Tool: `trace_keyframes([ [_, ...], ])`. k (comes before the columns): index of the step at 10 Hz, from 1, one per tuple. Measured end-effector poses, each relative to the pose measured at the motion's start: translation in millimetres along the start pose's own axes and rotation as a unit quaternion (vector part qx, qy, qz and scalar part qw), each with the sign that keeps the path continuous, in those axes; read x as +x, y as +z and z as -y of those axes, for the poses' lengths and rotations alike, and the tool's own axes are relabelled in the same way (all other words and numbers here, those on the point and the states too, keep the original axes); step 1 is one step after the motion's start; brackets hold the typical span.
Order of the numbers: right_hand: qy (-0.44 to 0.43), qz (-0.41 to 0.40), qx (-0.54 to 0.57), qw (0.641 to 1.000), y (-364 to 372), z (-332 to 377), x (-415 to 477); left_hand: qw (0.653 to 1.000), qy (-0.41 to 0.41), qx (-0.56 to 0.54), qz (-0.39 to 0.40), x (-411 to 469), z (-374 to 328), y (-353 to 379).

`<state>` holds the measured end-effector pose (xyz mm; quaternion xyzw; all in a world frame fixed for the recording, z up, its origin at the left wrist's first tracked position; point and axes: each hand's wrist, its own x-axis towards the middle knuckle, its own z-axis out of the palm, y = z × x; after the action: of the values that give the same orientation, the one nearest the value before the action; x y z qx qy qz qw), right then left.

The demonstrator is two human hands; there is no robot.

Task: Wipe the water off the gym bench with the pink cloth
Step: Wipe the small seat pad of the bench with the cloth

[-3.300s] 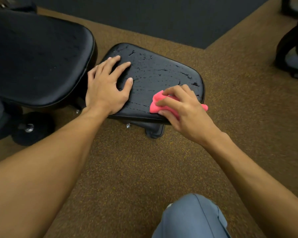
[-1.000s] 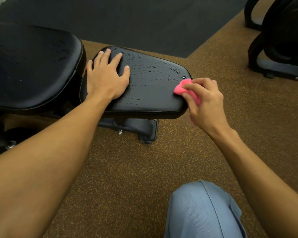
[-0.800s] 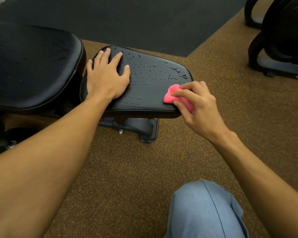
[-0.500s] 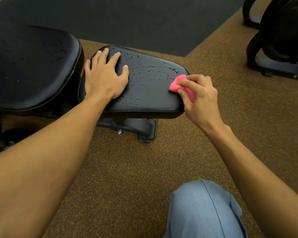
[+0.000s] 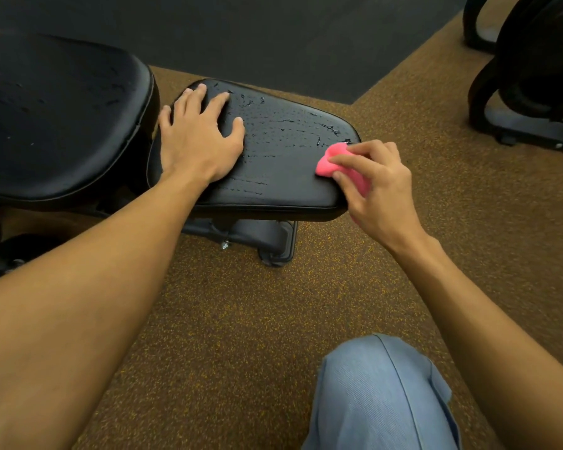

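The black padded seat of the gym bench [image 5: 283, 164] lies in front of me, with water drops and streaks across its far and middle parts. My left hand [image 5: 199, 138] rests flat on the seat's left end, fingers spread. My right hand [image 5: 377, 186] grips the bunched pink cloth [image 5: 327, 164] and presses it on the seat's right edge, near the far right corner. Much of the cloth is hidden under my fingers.
The bench's large black back pad [image 5: 56, 118] sits to the left, with the bench's foot [image 5: 273, 241] below the seat. Brown speckled floor [image 5: 241, 319] surrounds it, dark matting beyond. A black machine base [image 5: 527, 92] stands at the far right. My knee [image 5: 377, 394] is near the bottom.
My right hand has rubbed the pink cloth back and forth along the seat's right end. My left hand has stayed flat on the left end.
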<state>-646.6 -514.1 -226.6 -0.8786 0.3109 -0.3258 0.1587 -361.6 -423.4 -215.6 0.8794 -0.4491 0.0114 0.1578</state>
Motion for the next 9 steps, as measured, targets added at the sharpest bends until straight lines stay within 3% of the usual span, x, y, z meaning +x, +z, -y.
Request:
trace_keyframes([
  [1, -0.02, 0.016, -0.001, 1.0, -7.2, -5.0, -4.2, 1.0, 0.0, 0.001, 0.002, -0.3, -0.6, -0.1],
  [3, 0.031, 0.029, -0.025, 0.999, 1.8, 2.0, 38.5, 1.0, 0.001, 0.001, 0.005, 0.4, -1.5, -1.6],
  [5, -0.016, 0.043, -0.023, 0.999, -7.5, -2.1, 18.8, 1.0, 0.001, -0.001, 0.008, -0.9, -3.9, -4.0],
  [7, 0.099, 0.027, -0.029, 0.994, -2.8, -10.0, 47.6, 1.0, -0.001, 0.002, 0.005, -1.3, -2.3, -5.4],
  [9, 0.026, 0.062, -0.03, 0.997, -4.4, -4.8, 36.0, 1.0, -0.002, 0.004, 0.003, -1.4, -2.0, -3.8],
])
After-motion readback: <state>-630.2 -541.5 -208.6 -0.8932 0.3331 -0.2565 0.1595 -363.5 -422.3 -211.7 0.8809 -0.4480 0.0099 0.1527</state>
